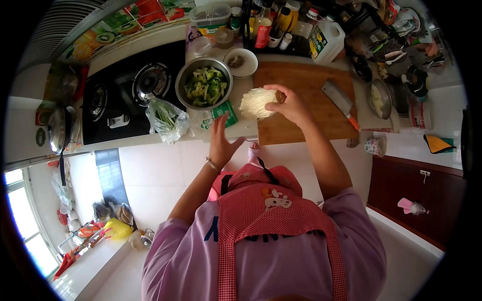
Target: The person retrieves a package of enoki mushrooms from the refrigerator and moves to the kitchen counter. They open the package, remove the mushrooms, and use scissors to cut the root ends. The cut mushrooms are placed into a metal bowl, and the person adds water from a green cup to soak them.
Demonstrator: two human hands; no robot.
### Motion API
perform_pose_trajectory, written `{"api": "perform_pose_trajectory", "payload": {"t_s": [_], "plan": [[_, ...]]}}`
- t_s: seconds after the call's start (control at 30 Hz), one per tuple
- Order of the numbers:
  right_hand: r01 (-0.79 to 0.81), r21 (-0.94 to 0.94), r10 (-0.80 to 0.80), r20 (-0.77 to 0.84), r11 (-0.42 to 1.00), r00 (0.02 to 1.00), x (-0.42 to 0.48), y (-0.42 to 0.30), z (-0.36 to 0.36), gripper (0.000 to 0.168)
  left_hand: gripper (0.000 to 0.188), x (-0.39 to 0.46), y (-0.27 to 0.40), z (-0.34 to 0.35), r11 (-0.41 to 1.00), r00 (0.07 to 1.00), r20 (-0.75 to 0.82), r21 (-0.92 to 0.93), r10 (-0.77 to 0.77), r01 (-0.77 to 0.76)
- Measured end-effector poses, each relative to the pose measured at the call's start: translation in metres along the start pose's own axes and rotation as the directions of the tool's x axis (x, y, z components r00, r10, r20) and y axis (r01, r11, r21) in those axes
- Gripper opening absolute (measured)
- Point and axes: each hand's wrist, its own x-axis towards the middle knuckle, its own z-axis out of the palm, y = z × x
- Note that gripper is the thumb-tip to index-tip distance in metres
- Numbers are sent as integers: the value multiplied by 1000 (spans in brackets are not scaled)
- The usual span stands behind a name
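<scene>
A bundle of enoki mushrooms (257,103) is held by its brown root end in my right hand (288,105), above the left edge of a wooden cutting board (297,126). My left hand (221,137) has its fingers apart and holds nothing. Just beyond its fingertips lies a green and clear plastic package (224,114). A cleaver (337,98) with an orange-tipped handle rests on the right part of the board. Behind my left hand stands a metal bowl (181,98) of cut green vegetables (205,86).
A plastic bag of green stalks (167,119) sits by the black gas stove (124,82). A white bowl (250,67) with a small brown lump stands behind the board. Bottles (262,28) and a white jug (327,41) line the back. To the right is a metal bowl (384,101) of pale pieces.
</scene>
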Motion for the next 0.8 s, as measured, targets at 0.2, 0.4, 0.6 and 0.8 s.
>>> {"api": "perform_pose_trajectory", "payload": {"t_s": [0.2, 0.4, 0.6, 0.8], "plan": [[8, 16, -10, 147, 1000, 989, -2, -24, 3, 50, 124, 58, 50, 15, 960, 961, -2, 51, 275, -275], [-163, 34, 150, 231, 986, 961, 5, -52, 4, 53, 119, 74, 52, 21, 968, 982, 67, -194, 178, -162], [-401, 155, 329, 351, 903, 877, 17, -90, 6, 78, 73, 76, 39, 27, 819, 992, 121, -572, 33, 43], [-502, 322, 336, 452, 803, 827, 18, -104, 2, 74, 68, 70, 6, 28, 327, 877, 479, -825, -30, 462]]}}
